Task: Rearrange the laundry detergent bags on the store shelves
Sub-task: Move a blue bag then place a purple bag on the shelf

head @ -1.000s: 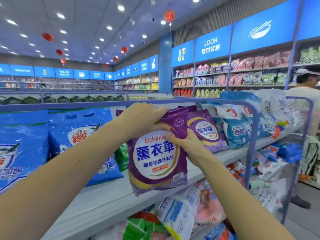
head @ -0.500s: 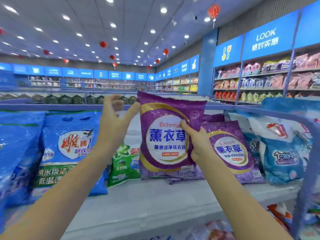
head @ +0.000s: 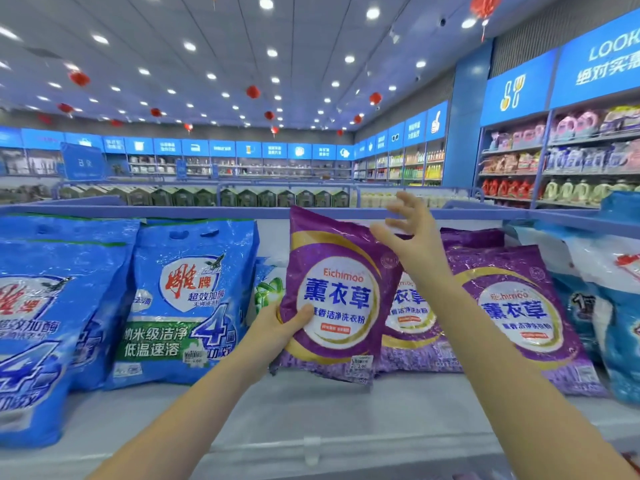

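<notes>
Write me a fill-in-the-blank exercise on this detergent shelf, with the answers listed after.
1. The left hand grips the front purple plastic detergent bag by its ____ edge.
2. The right hand, fingers spread near that bag's top corner, holds ____.
3. The large glossy plastic bag standing to the left of the purple one is mainly ____.

Missing words: left; nothing; blue.

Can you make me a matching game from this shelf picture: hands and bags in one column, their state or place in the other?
1 left hand
2 right hand
3 green bag
4 blue bag

A fingers spread, holding nothing
B mostly hidden behind other bags
C grips the purple bag's lower left edge
D just left of the green bag

Pairs: 1-C, 2-A, 3-B, 4-D
</notes>
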A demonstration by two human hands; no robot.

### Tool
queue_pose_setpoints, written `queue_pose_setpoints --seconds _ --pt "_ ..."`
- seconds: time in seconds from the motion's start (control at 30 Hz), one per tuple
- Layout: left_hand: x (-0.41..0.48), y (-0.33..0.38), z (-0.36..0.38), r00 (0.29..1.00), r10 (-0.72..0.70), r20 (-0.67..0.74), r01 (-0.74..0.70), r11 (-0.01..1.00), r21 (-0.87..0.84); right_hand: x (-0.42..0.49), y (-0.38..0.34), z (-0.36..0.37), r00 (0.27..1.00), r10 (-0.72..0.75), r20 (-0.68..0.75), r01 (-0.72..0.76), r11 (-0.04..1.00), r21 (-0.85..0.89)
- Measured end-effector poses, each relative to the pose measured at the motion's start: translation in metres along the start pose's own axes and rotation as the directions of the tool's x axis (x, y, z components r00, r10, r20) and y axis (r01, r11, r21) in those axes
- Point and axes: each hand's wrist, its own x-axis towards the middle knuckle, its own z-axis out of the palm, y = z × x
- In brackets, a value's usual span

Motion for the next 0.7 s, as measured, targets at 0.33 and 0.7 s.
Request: queue_pose_setpoints --seconds 0.33,0.7 --pt "-0.007 -0.001 0.005 0.999 -0.028 0.035 0.028 1.0 -0.004 0.023 -0.012 0.031 0.934 -0.133 0.331 0.322 0.716 -0.62" --pt "-0.017 0.001 0.028 0.871 -0.145 0.47 -0.039 0.932 0.36 0.014 -0.03 -0.009 0.906 -0.259 0.334 0.411 0.724 -0.553"
